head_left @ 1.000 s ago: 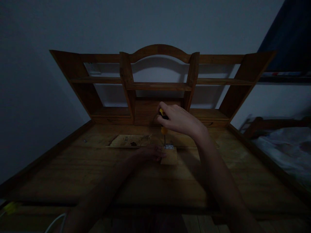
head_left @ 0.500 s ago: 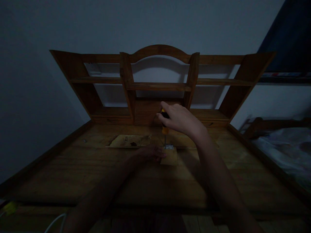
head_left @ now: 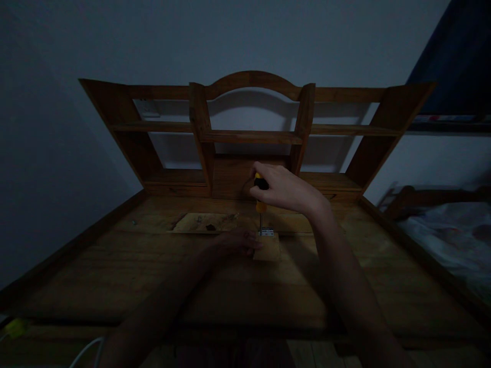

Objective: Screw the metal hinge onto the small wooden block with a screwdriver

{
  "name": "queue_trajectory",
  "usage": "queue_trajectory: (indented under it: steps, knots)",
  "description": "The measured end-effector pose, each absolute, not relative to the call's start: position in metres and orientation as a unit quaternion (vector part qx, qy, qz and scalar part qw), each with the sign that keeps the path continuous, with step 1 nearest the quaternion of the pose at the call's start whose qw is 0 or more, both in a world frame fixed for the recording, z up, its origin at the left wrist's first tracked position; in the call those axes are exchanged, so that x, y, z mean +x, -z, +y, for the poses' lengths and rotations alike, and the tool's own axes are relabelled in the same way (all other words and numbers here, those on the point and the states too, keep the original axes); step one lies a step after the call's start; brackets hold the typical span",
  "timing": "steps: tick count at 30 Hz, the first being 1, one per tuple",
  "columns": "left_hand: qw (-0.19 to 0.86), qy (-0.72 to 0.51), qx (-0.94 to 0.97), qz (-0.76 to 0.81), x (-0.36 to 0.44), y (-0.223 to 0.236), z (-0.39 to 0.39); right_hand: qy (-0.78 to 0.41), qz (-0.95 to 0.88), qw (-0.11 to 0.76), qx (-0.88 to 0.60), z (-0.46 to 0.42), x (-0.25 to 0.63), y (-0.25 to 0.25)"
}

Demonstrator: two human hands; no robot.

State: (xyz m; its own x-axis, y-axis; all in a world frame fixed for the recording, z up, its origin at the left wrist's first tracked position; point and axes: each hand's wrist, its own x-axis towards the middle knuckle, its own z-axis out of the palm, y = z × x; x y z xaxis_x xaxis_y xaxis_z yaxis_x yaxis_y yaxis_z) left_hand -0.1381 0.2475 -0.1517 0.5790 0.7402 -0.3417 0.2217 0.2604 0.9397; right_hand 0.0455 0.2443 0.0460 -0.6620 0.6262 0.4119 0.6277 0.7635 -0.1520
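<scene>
My right hand (head_left: 282,186) is closed around the yellow and black handle of a screwdriver (head_left: 261,204), which stands upright with its tip down. The tip meets the left end of a small silver hinge (head_left: 267,232) at the far edge of a small wooden board (head_left: 268,249). At the board's left edge, my left hand (head_left: 240,241) grips it, its fingertips resting on top; the thumb is hard to see in the shadow. A rough, pale strip of wood (head_left: 205,222) with a dark hole lies just beyond my left hand.
The wooden desk top (head_left: 153,271) carries a wooden shelf unit (head_left: 251,136) along its back, against the wall. A tiny metal piece (head_left: 134,222) lies at the left. A white cable (head_left: 86,350) hangs at the lower left. Plastic-covered bedding (head_left: 452,235) is at the right.
The screwdriver has gone from a slight tilt to upright, and my right hand has shifted slightly and turned at the wrist. My left hand and the board stay in place.
</scene>
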Motion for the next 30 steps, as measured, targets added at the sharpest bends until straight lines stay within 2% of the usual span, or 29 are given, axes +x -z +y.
queue_trajectory:
  steps: [6,12,18,24,30]
  knots:
    - [0.67,-0.186,0.587,0.415,-0.1392,0.1561,0.2493,0.029,-0.904,0.216,-0.367,0.2422,0.0446,-0.0459]
    - [0.676,-0.187,0.589,0.402,-0.1397,0.1569,0.2498,-0.017,-0.919,0.198,-0.34,0.2374,0.0442,-0.0497]
    - [0.69,-0.208,0.574,0.389,-0.1378,0.1492,0.2437,0.02,-0.907,0.205,-0.366,0.2363,0.0415,-0.0471]
    - [0.682,-0.205,0.571,0.409,-0.1384,0.1511,0.2437,-0.033,-0.924,0.205,-0.32,0.2364,0.0447,-0.0522]
    - [0.673,-0.195,0.582,0.412,-0.1391,0.1509,0.2458,0.012,-0.906,0.218,-0.364,0.2404,0.0442,-0.0469]
